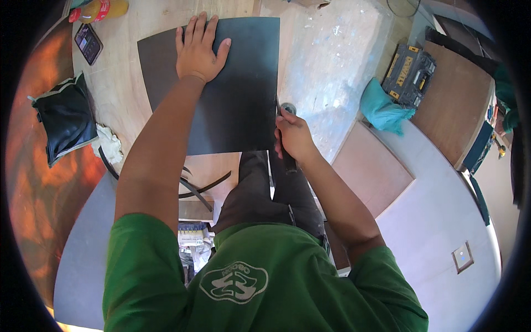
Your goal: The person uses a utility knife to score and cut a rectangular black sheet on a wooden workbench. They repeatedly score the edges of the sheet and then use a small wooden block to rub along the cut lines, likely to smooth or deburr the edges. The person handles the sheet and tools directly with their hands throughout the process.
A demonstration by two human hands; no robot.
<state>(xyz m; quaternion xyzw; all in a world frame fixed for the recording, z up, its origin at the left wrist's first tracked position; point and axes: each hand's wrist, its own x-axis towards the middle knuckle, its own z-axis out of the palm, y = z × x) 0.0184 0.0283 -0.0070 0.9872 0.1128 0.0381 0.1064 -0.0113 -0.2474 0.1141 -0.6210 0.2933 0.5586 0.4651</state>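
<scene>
A dark grey rectangular panel lies on a pale wooden worktop in front of me. My left hand rests flat on the panel's upper part, fingers stretched out. My right hand grips a long, narrow dark tool at the panel's right edge, near its lower corner. A round metal piece shows just beyond my right fingers; I cannot tell whether it belongs to the tool.
Left lie a bottle, phone, black pouch and white cloth. Dark strips are below the panel. Right are a teal bag, hard case and boards. A person's green sleeve shows far right.
</scene>
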